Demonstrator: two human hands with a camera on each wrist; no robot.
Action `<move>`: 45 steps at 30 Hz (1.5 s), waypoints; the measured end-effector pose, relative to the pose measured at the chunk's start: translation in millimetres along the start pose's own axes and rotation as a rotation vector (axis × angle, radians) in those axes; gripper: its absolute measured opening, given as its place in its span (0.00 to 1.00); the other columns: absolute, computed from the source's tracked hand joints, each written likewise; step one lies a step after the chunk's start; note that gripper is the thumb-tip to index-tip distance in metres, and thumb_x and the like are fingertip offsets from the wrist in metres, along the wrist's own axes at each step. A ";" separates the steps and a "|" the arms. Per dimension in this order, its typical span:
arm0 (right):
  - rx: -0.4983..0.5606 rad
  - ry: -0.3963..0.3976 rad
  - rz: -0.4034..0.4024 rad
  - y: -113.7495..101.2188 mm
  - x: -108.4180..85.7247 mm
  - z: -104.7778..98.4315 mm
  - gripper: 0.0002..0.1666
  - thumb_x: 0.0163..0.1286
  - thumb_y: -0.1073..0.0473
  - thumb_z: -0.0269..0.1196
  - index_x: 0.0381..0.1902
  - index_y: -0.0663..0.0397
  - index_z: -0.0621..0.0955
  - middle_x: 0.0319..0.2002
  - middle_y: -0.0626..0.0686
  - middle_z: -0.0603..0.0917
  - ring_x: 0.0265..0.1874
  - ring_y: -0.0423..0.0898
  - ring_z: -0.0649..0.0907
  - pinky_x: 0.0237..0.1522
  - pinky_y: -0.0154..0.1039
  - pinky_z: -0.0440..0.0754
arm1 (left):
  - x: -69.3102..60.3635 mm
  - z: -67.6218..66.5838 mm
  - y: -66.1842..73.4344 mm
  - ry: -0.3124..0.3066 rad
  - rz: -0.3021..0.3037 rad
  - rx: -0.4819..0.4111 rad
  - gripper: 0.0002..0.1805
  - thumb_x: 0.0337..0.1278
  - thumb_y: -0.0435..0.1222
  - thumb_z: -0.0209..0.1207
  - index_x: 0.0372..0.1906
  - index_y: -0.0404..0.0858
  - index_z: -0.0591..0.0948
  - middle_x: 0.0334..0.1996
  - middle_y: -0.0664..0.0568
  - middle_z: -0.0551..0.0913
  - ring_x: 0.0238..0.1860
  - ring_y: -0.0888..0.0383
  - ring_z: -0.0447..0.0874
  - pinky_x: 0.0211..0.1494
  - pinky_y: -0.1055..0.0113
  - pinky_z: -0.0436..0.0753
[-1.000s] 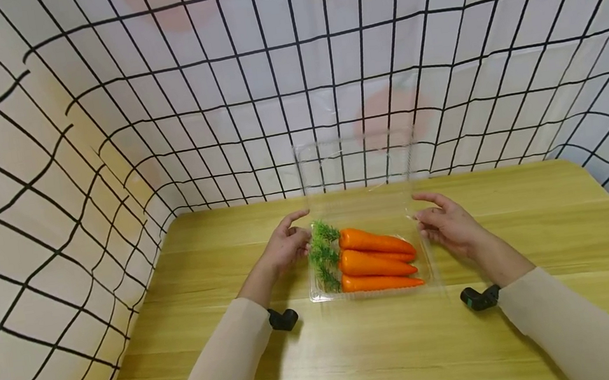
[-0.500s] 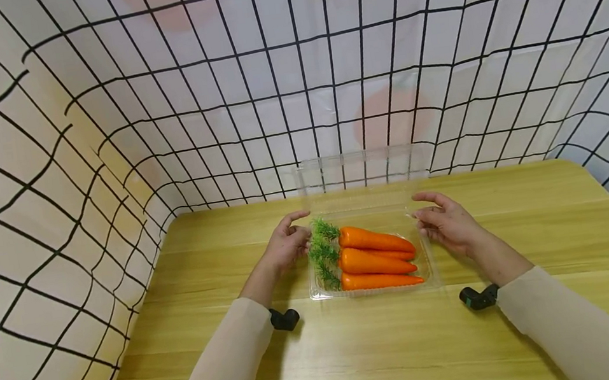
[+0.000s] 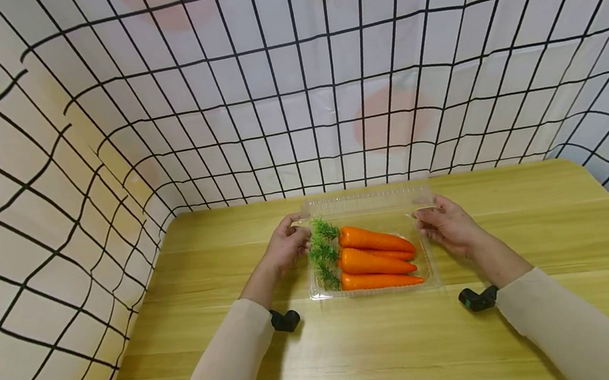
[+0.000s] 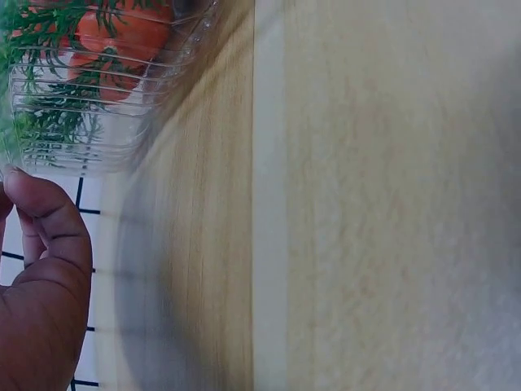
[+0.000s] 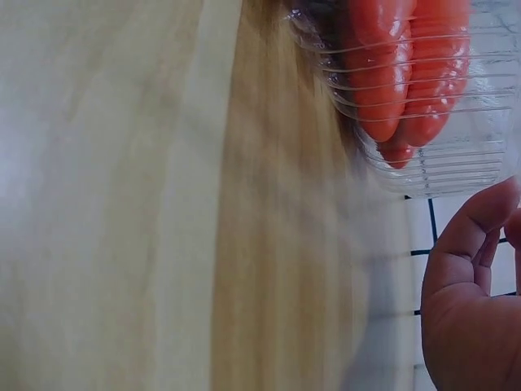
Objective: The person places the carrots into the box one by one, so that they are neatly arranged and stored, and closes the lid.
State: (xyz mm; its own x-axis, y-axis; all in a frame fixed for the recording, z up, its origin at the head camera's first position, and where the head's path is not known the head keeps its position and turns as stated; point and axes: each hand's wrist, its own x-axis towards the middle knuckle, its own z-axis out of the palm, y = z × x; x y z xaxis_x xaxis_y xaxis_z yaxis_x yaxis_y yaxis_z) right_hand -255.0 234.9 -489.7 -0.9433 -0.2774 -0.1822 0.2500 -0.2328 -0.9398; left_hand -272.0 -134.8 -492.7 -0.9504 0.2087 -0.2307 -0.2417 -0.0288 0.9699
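Note:
A clear plastic clamshell box (image 3: pixel 318 294) sits in the middle of the table, holding several orange carrots (image 3: pixel 377 262) with green leafy tops (image 3: pixel 323 253) at the left. Its transparent lid (image 3: pixel 366 200) slants forward over the far part of the base. At the box's far left corner, my left hand (image 3: pixel 284 244) pinches the rim between thumb and fingers. My right hand (image 3: pixel 447 222) pinches the rim on the opposite side, its index finger partly behind the lid. Each wrist view shows a thumb (image 4: pixel 49 208) at the box's edge; the other fingertips are largely hidden.
The wooden table (image 3: pixel 384 353) lies under both forearms. A black wire grid (image 3: pixel 333 83) with pale cloth behind it stands along the back and sides. Black wrist-worn devices (image 3: pixel 285 319) sit beneath both wrists.
The lid has come down from nearly upright to a low forward slant over the box. Both hands and the carrots have stayed almost in place.

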 end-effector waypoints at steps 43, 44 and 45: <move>-0.420 -0.062 0.091 -16.7 -82.2 17.7 0.44 0.82 0.47 0.50 0.82 0.57 0.44 0.57 0.57 0.78 0.48 0.45 0.86 0.49 0.42 0.88 | -56.0 -12.6 22.4 -0.176 -0.079 0.228 0.38 0.71 0.42 0.54 0.81 0.44 0.56 0.67 0.36 0.70 0.38 0.54 0.77 0.51 0.58 0.84; -0.420 -0.074 0.097 -17.0 -85.7 17.6 0.44 0.82 0.47 0.50 0.82 0.56 0.43 0.58 0.58 0.78 0.49 0.45 0.86 0.49 0.42 0.88 | -59.9 -13.6 24.1 -0.194 -0.095 0.238 0.38 0.71 0.43 0.55 0.81 0.45 0.55 0.67 0.36 0.70 0.40 0.53 0.78 0.53 0.56 0.85; -0.415 -0.085 0.108 -17.2 -88.8 17.8 0.44 0.82 0.47 0.50 0.82 0.55 0.43 0.59 0.59 0.77 0.49 0.46 0.86 0.50 0.43 0.89 | -64.2 -14.8 25.6 -0.213 -0.109 0.249 0.39 0.71 0.43 0.55 0.82 0.46 0.54 0.68 0.36 0.70 0.42 0.52 0.80 0.55 0.53 0.86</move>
State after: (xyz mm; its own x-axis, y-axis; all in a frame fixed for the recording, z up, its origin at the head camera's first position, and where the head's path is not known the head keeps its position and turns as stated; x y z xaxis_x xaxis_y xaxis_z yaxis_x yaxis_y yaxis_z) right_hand -171.6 246.9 -452.2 -0.8908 -0.3596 -0.2776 0.2209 0.1909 -0.9564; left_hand -220.0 -163.4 -454.2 -0.8529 0.3977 -0.3383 -0.2595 0.2394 0.9356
